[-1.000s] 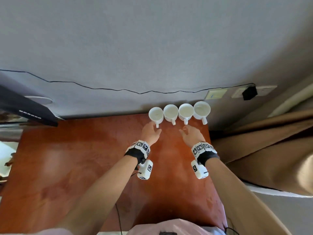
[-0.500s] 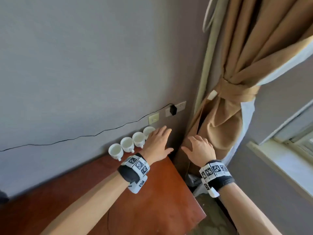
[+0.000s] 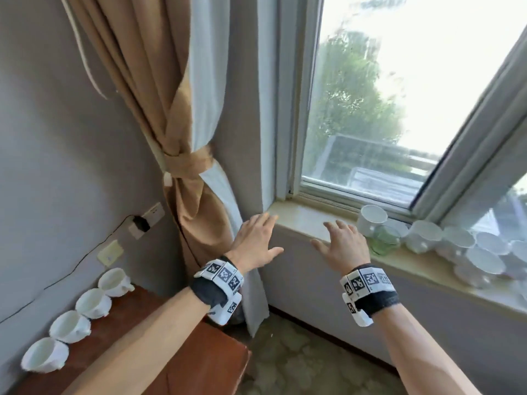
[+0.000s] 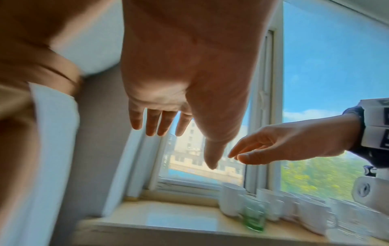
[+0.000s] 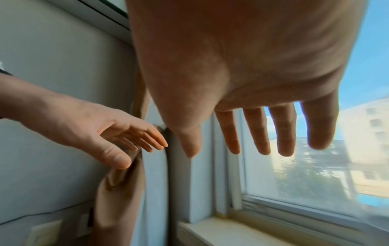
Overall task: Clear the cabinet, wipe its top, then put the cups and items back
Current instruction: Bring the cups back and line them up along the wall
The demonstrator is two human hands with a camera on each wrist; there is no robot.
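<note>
— Where are my grips right now?

— I have both raised in front of the windowsill (image 3: pixel 299 220). My left hand (image 3: pixel 256 240) is spread wide, fingers straight, holding nothing, just off the left end of the sill beside the tied-back tan curtain (image 3: pixel 182 155). My right hand (image 3: pixel 342 246) is also wide and bare, fingers fanned out over the front edge of the sill.

— Is either one touching anything?

— I cannot tell for sure; from the left wrist view my left hand (image 4: pixel 185 69) hangs in the air above the sill (image 4: pixel 168 216), and my right hand (image 4: pixel 290 143) reaches in from the side with loose fingers.

— And the cups?

— Four white cups (image 3: pixel 85 315) stand in a row on the red-brown cabinet (image 3: pixel 205 363), along the wall at my lower left, well apart from both hands. More white cups (image 3: pixel 445 243) are crowded on the sill to the right of my right hand, with a tall white mug (image 3: pixel 370 220) nearest the window frame and a small green glass (image 3: pixel 385 240) just beside my fingers. In the left wrist view the green glass (image 4: pixel 253 218) sits at the front of that group.

— Anything else on the wall?

— A socket with a black plug (image 3: pixel 141 223) and a thin cable running left above the cabinet
</note>
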